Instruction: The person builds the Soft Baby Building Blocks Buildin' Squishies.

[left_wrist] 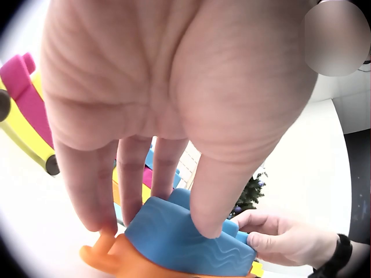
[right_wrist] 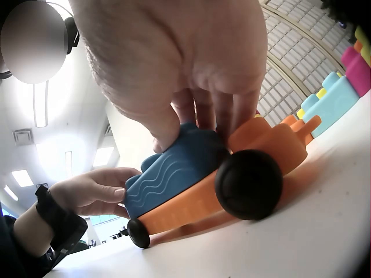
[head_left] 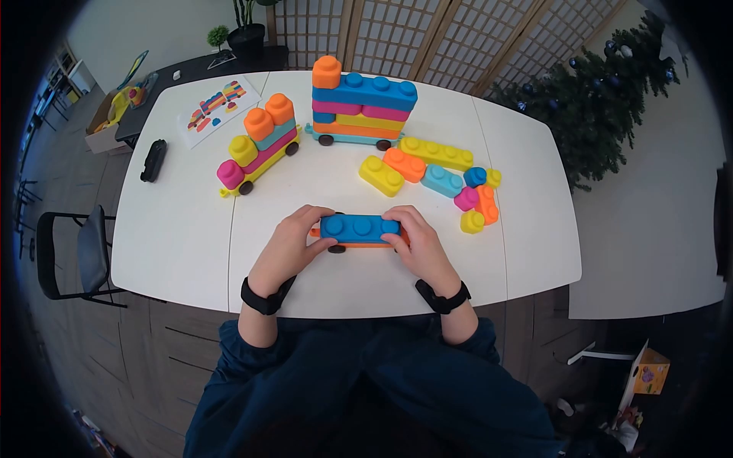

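Left hand: The person's left hand is gripping the left end of the studded blue block, its thumb pressing the near side and its fingers curling over the far side.
Right hand: The right hand is pinching the same block toward its other end, thumb in front, fingers behind.
Blue block: It is sitting lengthwise on an orange wheeled base, leaving one orange stud showing beside it at the right-hand end.
Wheels: Black wheels are carrying that base on the white table, near the person's edge.
Built cars: A stepped yellow-based car is standing to the far left, and a taller car on a light-blue base is standing beyond the hands.
Loose blocks: A yellow block, an orange block and a light-blue block are lying beyond the right hand, among several others.
Far left of the table: A printed picture sheet is lying flat, a black object resting near it.
Behind: A decorated Christmas tree is standing past the table's right side.
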